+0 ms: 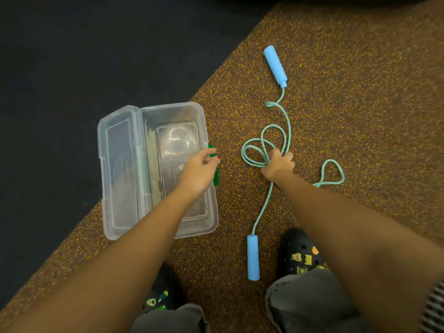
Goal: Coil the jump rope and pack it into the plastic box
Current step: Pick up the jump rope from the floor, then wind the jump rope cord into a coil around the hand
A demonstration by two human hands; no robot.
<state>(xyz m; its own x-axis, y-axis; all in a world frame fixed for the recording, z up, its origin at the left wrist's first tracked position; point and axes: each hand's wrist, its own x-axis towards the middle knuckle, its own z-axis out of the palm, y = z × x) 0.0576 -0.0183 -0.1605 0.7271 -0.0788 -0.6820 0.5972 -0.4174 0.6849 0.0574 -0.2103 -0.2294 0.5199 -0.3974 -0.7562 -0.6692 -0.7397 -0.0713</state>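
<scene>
A clear plastic box [113, 212] lies open on the speckled floor, its lid folded out to the left and nothing inside. My left hand [200, 170] rests at the box's right rim, fingers at the green latch [215, 175]. The jump rope [287, 121] has a light teal cord and two blue foam handles. One handle [275, 66] lies far ahead, the other [253, 257] lies near my feet. My right hand [278, 164] is shut on a bunch of cord loops in the middle. One loose loop [332, 171] lies to the right of that hand.
The box sits at the edge of a brown speckled rubber floor [360, 104]; a dark floor area [72, 56] lies to the left. My two black clogs [299, 253] and grey trouser legs are at the bottom.
</scene>
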